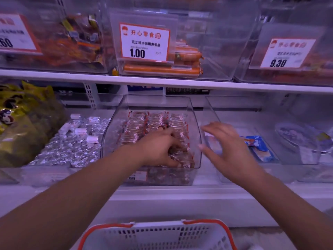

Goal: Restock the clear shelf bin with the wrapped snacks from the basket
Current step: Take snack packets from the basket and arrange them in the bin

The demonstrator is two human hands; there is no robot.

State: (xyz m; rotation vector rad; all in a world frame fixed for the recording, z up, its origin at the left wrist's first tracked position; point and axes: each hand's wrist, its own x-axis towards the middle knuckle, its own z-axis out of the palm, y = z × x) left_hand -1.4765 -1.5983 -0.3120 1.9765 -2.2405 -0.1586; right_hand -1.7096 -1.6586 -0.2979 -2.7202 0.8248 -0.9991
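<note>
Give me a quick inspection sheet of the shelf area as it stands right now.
Surface: white lower shelf carrying a row of clear bins.
Job's things: clear shelf bin holds rows of wrapped snacks; basket sits below, its contents not visible.
Clutter: silver-wrapped sweets and yellow bags to the left, blue packet in the bin to the right.
Grippers: left hand inside the bin, fingers curled on the snacks; right hand spread open beside the bin's right wall.
Cables: nothing seen.
Surroundings: upper shelf with orange sausages and price tags.
</note>
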